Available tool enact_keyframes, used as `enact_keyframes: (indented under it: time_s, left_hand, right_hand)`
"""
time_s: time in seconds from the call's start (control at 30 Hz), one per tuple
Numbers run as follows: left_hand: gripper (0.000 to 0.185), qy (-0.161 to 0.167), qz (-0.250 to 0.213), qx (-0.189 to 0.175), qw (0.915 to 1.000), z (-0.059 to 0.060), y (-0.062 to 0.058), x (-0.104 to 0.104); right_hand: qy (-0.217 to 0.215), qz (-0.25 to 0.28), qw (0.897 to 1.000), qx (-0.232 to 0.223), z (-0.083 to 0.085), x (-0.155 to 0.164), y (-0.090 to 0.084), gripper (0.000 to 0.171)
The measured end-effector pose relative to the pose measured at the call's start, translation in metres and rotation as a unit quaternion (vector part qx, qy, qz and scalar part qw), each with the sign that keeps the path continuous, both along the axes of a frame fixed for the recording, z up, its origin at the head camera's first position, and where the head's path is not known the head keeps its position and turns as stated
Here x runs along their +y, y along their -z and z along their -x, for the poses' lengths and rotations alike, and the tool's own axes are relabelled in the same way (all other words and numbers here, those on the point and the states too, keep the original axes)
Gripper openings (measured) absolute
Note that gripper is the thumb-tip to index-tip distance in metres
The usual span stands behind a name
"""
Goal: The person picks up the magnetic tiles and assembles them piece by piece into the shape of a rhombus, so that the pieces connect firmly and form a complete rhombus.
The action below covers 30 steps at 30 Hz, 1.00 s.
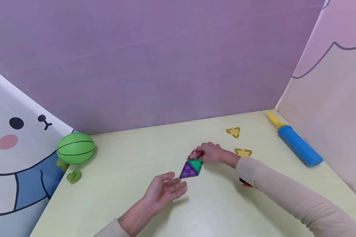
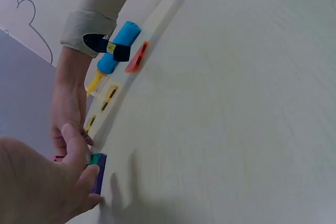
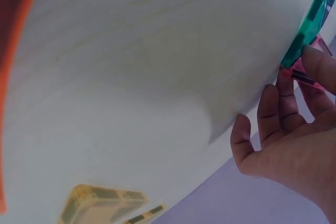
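Note:
A purple triangular magnetic tile (image 1: 188,171) lies on the table, edge to edge with a green one (image 1: 197,164). At the green tile's far side, a pink tile (image 3: 307,76) is pinched between the thumb and fingers of my right hand (image 1: 211,152). My left hand (image 1: 165,191) is held palm up near the purple tile's left corner, its fingers loosely extended and holding nothing. In the left wrist view, that hand (image 2: 47,182) overlaps the tiles and hides most of the pink one.
Two yellow triangular tiles (image 1: 233,132) lie beyond my right forearm. An orange tile (image 2: 138,57) is partly covered by that sleeve in the head view. A blue pump with a yellow nozzle (image 1: 299,144) rests at the right. A green striped balloon (image 1: 75,148) and a small twisted green balloon (image 1: 74,176) sit left.

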State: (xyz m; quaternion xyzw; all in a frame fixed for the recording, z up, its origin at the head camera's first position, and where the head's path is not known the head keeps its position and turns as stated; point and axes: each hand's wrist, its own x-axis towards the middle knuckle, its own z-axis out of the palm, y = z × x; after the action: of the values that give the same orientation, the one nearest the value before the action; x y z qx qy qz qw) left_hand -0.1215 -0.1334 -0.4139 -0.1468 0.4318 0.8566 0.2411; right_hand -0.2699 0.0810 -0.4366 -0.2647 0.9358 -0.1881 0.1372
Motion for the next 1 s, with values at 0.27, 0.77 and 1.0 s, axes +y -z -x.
enact_keyframes:
  time_s: [0.27,0.77,1.0]
  left_hand:
    - [0.056,-0.014,0.038,0.028,0.9988,0.003,0.007,0.007]
    - [0.058,0.006,0.051,0.033,0.9981,0.007,-0.002,-0.007]
    - [0.059,-0.028,0.038,0.023,0.9986,0.008,-0.003,-0.003]
  right_hand:
    - [-0.011,0.013,1.000,-0.014,-0.001,-0.004,0.003,0.012]
    - [-0.007,0.008,0.999,-0.031,0.000,0.003,-0.003,0.009]
    - [-0.008,0.010,1.000,-0.026,0.000,0.002,0.000,0.010]
